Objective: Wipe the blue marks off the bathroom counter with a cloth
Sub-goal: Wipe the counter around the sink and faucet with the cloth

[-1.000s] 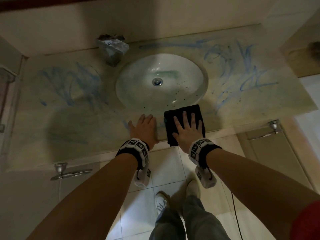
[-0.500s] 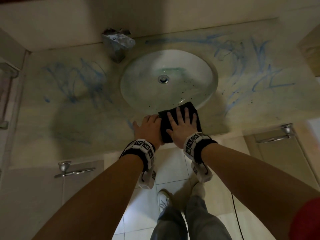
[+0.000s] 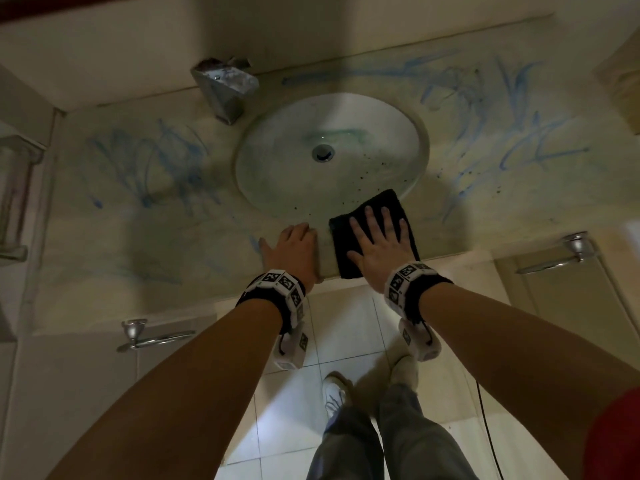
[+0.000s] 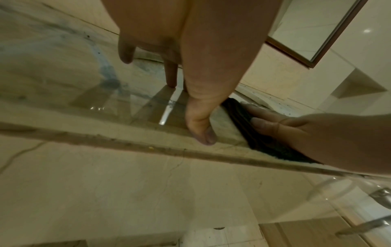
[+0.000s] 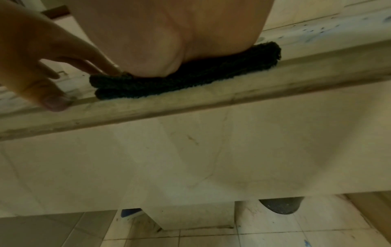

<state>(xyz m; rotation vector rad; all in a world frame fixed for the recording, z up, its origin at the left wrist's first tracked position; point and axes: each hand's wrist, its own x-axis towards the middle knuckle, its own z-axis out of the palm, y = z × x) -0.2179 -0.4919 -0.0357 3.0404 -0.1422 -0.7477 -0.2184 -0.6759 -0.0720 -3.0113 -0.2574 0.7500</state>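
A folded black cloth lies on the pale counter at its front edge, just below the sink. My right hand presses flat on it with fingers spread; the cloth shows under my palm in the right wrist view. My left hand rests flat on the bare counter just left of the cloth, a small gap between them, its fingers straight. Blue marks cover the counter left of the sink, and more blue marks lie to the right and behind it.
An oval sink sits in the middle of the counter, with a metal faucet at its back left. Two towel rings hang on the cabinet front below. My legs and shoes stand on the tiled floor.
My right hand slid the cloth left against my left hand, then back right, opening a gap. The left hand stayed in place.
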